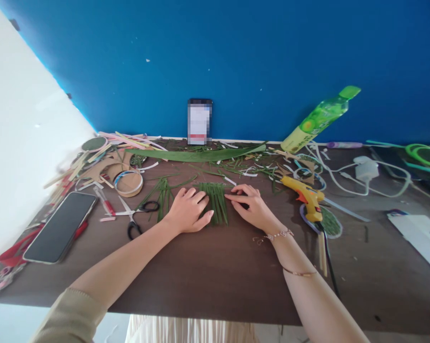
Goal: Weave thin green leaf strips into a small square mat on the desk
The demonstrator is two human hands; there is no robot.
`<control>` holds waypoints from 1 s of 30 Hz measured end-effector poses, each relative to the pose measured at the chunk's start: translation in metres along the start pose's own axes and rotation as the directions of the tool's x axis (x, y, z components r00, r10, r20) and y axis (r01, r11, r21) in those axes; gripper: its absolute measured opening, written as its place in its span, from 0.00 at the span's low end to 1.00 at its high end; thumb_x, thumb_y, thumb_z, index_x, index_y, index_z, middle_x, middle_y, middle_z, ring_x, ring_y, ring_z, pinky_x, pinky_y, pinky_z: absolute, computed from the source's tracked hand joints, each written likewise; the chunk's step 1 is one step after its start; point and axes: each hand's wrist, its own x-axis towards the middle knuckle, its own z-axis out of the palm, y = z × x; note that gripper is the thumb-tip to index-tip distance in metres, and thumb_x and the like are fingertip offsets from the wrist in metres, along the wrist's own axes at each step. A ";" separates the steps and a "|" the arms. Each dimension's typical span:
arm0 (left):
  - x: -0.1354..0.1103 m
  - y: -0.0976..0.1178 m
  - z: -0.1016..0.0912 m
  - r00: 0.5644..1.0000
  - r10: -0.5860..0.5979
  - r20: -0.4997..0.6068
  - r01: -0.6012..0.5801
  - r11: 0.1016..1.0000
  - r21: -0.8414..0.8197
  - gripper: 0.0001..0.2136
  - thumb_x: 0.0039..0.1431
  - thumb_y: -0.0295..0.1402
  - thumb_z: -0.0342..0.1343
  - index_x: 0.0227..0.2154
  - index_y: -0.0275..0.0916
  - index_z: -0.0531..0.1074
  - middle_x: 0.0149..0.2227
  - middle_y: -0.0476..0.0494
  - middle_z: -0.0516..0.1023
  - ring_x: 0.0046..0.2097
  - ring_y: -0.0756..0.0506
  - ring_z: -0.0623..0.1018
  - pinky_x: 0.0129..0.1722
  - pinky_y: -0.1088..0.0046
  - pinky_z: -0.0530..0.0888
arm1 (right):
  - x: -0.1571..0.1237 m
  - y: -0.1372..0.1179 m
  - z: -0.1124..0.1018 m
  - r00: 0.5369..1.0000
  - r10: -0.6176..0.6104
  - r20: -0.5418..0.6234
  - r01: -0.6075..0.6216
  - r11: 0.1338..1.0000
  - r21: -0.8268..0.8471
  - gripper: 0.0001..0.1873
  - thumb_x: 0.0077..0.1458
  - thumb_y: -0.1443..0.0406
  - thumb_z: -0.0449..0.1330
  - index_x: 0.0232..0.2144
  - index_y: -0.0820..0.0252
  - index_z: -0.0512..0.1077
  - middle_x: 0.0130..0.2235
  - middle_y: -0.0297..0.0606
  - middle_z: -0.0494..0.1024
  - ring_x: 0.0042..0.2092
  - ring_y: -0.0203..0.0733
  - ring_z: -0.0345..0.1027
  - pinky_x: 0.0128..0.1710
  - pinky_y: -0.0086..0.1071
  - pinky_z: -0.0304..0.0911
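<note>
Row of narrow green leaf strips point(217, 206): located on the desk point(200, 276), laid side by side between the two hands. Left hand point(189, 209): palm down at the row's left edge, fingers loosely bent, closed around nothing. Right hand point(249, 204): fingertips at the row's right edge; whether they pinch a strip cannot be determined. Left of the row: looser leaf strips point(164, 193), then scissors point(132, 215) with blades apart, a roll of tape point(129, 192) and a dark-screened phone point(61, 228) lying flat. Right: yellow glue gun point(310, 200), partly over a green oval piece point(332, 222). Behind: one long leaf point(200, 154) lying crosswise, a second phone point(199, 121) standing against the blue wall point(250, 62), and a green-capped bottle point(318, 119), tilted rightward.
</note>
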 end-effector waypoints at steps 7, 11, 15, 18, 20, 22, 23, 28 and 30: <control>0.000 0.000 -0.001 1.000 -0.008 0.012 0.008 1.000 -0.007 0.21 0.64 0.43 0.38 0.49 0.37 0.70 0.48 0.39 0.72 0.44 0.40 0.68 0.41 0.60 0.62 | 0.000 0.000 0.001 1.000 -0.007 -0.003 0.007 1.000 -0.001 0.15 0.57 0.67 0.52 0.40 0.52 0.77 0.42 0.42 0.71 0.44 0.44 0.66 0.43 0.43 0.59; 0.000 0.000 0.000 1.000 -0.008 0.009 0.008 1.000 0.003 0.22 0.64 0.43 0.38 0.50 0.37 0.69 0.49 0.40 0.72 0.45 0.40 0.68 0.42 0.60 0.62 | 0.000 0.001 0.002 1.000 -0.015 -0.011 0.015 1.000 0.000 0.15 0.57 0.67 0.52 0.39 0.51 0.77 0.41 0.41 0.72 0.44 0.44 0.66 0.43 0.42 0.59; 0.000 0.001 0.000 1.000 -0.009 0.010 0.009 1.000 0.010 0.22 0.64 0.43 0.38 0.50 0.37 0.69 0.49 0.40 0.72 0.45 0.40 0.68 0.42 0.60 0.62 | 0.000 0.001 0.002 1.000 -0.022 -0.006 0.022 1.000 -0.010 0.15 0.57 0.67 0.52 0.40 0.52 0.77 0.42 0.41 0.72 0.44 0.44 0.66 0.43 0.42 0.59; 0.000 0.000 0.001 1.000 -0.005 0.010 0.005 1.000 0.003 0.22 0.64 0.43 0.38 0.50 0.36 0.69 0.49 0.39 0.72 0.45 0.40 0.68 0.42 0.59 0.62 | 0.000 0.000 0.002 1.000 -0.027 -0.003 0.027 0.999 -0.018 0.15 0.57 0.67 0.51 0.40 0.52 0.77 0.42 0.42 0.72 0.44 0.45 0.66 0.42 0.42 0.59; 0.000 0.000 0.001 1.000 -0.004 0.007 0.004 1.000 -0.002 0.22 0.64 0.43 0.38 0.49 0.36 0.70 0.49 0.39 0.72 0.45 0.40 0.68 0.42 0.59 0.62 | -0.001 0.000 0.002 1.000 -0.031 -0.003 0.031 0.999 -0.021 0.15 0.57 0.67 0.51 0.40 0.52 0.77 0.42 0.42 0.71 0.44 0.45 0.66 0.42 0.42 0.59; 0.000 0.000 0.001 1.000 -0.007 0.000 0.007 1.000 -0.003 0.22 0.64 0.43 0.38 0.49 0.36 0.70 0.48 0.38 0.72 0.45 0.40 0.68 0.42 0.59 0.62 | -0.001 0.000 0.002 0.999 -0.033 -0.001 0.033 0.999 -0.026 0.15 0.57 0.68 0.51 0.40 0.52 0.77 0.42 0.42 0.71 0.44 0.45 0.66 0.42 0.42 0.58; 0.000 0.001 0.001 1.000 -0.009 -0.003 0.009 1.000 -0.003 0.22 0.64 0.43 0.38 0.49 0.36 0.70 0.48 0.38 0.71 0.45 0.40 0.68 0.42 0.59 0.62 | -0.001 0.000 0.002 0.999 -0.033 -0.001 0.033 0.999 -0.028 0.15 0.57 0.68 0.51 0.40 0.52 0.76 0.42 0.41 0.72 0.44 0.45 0.66 0.43 0.42 0.58; 0.000 0.001 0.002 1.000 -0.010 -0.015 0.010 1.000 0.010 0.22 0.64 0.43 0.39 0.49 0.35 0.69 0.48 0.37 0.71 0.45 0.39 0.68 0.42 0.59 0.62 | 0.000 0.000 0.003 0.999 -0.035 -0.013 0.035 0.999 -0.026 0.14 0.57 0.68 0.52 0.39 0.54 0.77 0.41 0.42 0.72 0.44 0.45 0.66 0.42 0.42 0.58; 0.000 0.001 0.003 1.000 -0.008 -0.017 0.009 1.000 0.016 0.23 0.64 0.43 0.38 0.49 0.34 0.69 0.48 0.37 0.71 0.45 0.39 0.68 0.42 0.60 0.62 | 0.000 0.000 0.003 0.999 -0.036 -0.013 0.036 0.999 -0.024 0.14 0.57 0.67 0.52 0.39 0.54 0.77 0.41 0.42 0.72 0.44 0.45 0.66 0.42 0.43 0.58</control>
